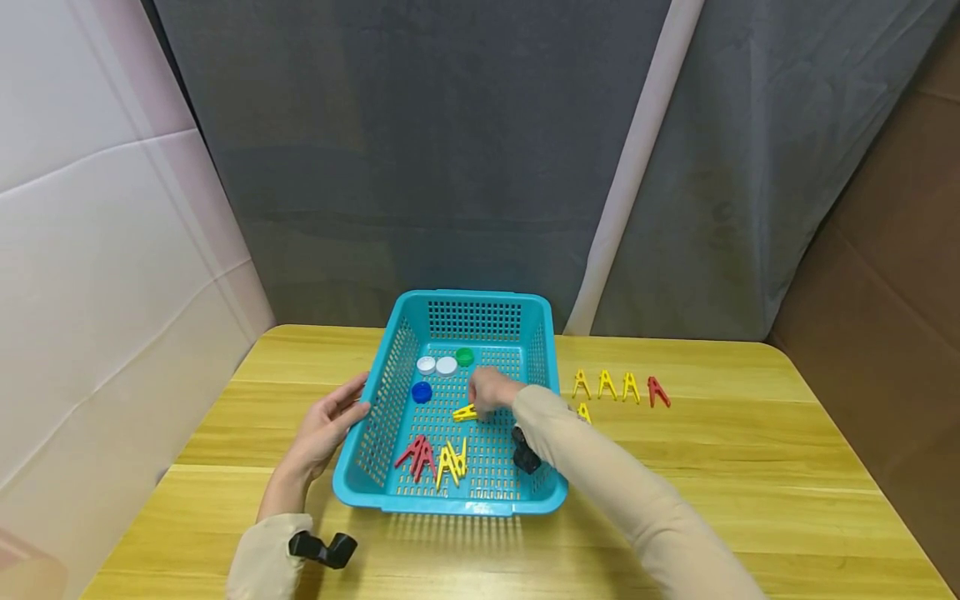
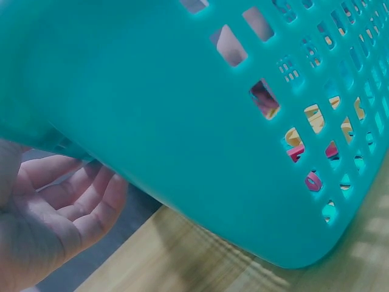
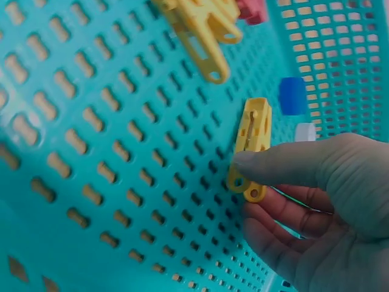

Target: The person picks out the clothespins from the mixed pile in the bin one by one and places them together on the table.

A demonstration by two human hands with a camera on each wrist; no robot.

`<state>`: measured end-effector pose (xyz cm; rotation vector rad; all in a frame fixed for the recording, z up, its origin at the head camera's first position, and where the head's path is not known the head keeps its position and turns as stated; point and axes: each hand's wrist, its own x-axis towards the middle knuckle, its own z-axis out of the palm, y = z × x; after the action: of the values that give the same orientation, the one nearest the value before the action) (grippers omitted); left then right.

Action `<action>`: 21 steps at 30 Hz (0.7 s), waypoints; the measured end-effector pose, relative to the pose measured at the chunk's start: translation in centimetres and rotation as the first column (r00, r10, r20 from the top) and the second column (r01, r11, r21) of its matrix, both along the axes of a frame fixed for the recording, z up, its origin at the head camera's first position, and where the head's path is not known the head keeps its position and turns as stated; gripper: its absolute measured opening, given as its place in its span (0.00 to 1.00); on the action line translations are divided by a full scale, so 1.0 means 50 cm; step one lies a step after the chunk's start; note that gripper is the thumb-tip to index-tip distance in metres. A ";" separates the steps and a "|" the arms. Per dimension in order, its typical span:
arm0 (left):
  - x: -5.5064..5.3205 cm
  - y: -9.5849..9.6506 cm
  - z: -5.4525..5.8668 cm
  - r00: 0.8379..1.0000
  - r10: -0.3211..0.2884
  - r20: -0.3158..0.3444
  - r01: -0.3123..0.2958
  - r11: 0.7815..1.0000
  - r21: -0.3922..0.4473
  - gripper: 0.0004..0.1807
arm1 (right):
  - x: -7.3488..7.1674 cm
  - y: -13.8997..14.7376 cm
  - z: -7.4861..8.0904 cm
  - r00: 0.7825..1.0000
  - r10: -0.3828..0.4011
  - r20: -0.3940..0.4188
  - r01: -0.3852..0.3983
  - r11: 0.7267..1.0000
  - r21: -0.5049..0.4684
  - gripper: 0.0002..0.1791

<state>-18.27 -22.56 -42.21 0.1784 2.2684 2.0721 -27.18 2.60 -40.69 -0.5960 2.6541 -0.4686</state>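
Note:
A turquoise plastic basket with perforated sides and floor stands on the table. My left hand holds its left rim, and in the left wrist view the fingers curl beneath that rim. Inside the basket, my right hand pinches a yellow clothespin between thumb and fingers by its handle end, low over the floor. Nearer the basket's front lie red clothespins and yellow clothespins. Farther back on the basket floor are a blue bottle cap, two white caps and a green cap.
Right of the basket, several yellow clothespins and one red clothespin form a row on the wooden table. Another yellow clothespin is partly hidden by the right sleeve. A grey curtain hangs behind the table.

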 end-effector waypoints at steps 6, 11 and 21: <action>-0.001 -0.002 -0.004 1.000 0.004 -0.006 -0.004 1.000 -0.010 0.31 | -0.014 0.003 -0.005 1.000 0.000 -0.013 -0.002 0.988 -0.154 0.09; -0.004 -0.003 -0.008 1.000 0.004 -0.001 -0.004 1.000 -0.012 0.31 | -0.014 0.004 0.005 1.000 -0.029 0.004 0.029 0.952 -0.305 0.09; -0.003 -0.004 -0.007 1.000 -0.004 -0.017 0.003 1.000 -0.014 0.31 | -0.003 -0.004 0.042 0.994 -0.019 -0.105 -0.023 0.920 -0.391 0.10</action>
<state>-18.43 -22.75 -42.56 0.2001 2.2899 2.0606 -27.31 2.42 -38.60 -0.7573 2.6726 -1.0095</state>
